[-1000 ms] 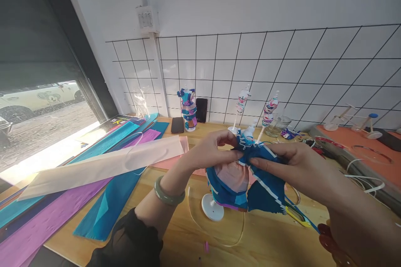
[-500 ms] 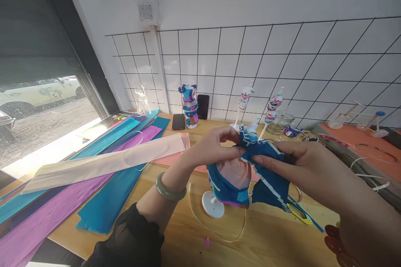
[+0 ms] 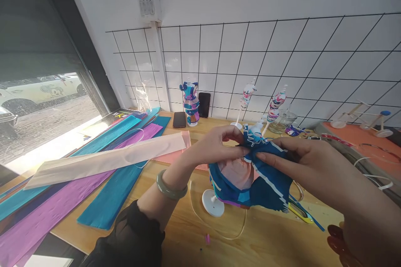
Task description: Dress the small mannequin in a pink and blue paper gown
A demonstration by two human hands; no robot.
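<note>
I see left hand [image 3: 214, 146] and right hand [image 3: 313, 160] pinching dark-blue, white-edged, paper-like flap [image 3: 272, 185] against pink-and-blue dressed figure [image 3: 236, 174], right of round white base [image 3: 213, 203]. Gathering step, I judge; next needs firm pinch.

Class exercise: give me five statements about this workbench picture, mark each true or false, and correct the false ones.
1. The left hand and right hand both have fingers on the dark blue piece. True.
2. The pale green bracelet is on the right wrist. False: it circles the left wrist.
3. The cream strip lies across the purple strip. True.
4. The phone just right of the decorated figure lies flat. False: it stands upright.
5. The round base below the left hand is black. False: it is white.
</note>
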